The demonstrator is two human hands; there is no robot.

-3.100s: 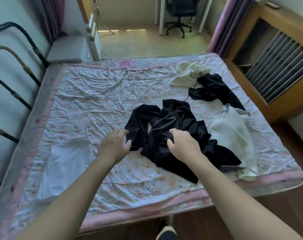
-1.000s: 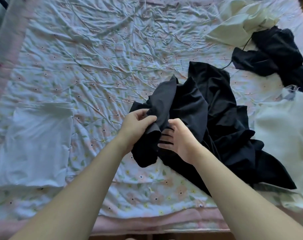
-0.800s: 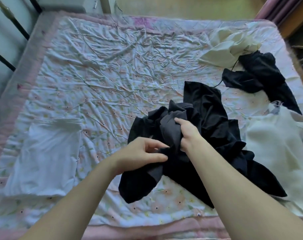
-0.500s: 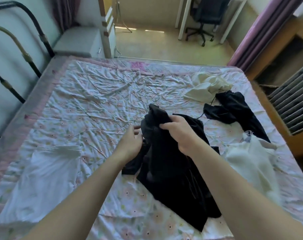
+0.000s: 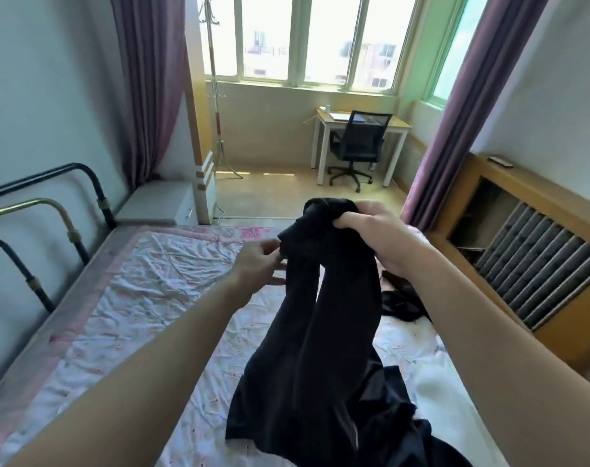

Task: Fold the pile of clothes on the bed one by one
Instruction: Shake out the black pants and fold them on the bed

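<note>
A black garment [image 5: 324,318] hangs lifted off the bed [image 5: 145,298], its lower part trailing down to the sheet at the front. My right hand [image 5: 374,230] grips its bunched top edge, held high. My left hand [image 5: 261,262] pinches the fabric's left edge just below that. A second black garment [image 5: 401,298] lies on the bed behind my right forearm. A white garment [image 5: 435,389] shows partly at the lower right; the other clothes are out of view.
A metal bed frame [image 5: 67,227] runs along the left wall. A grey nightstand [image 5: 162,202] stands past the bed's far corner. A wooden radiator cover [image 5: 529,251] lines the right side. A desk [image 5: 361,121] with an office chair [image 5: 357,146] stands by the window.
Both hands have raised the black garment well above the bed, and the view has tilted up toward the window. The folded white piece at the left has dropped out of view.
</note>
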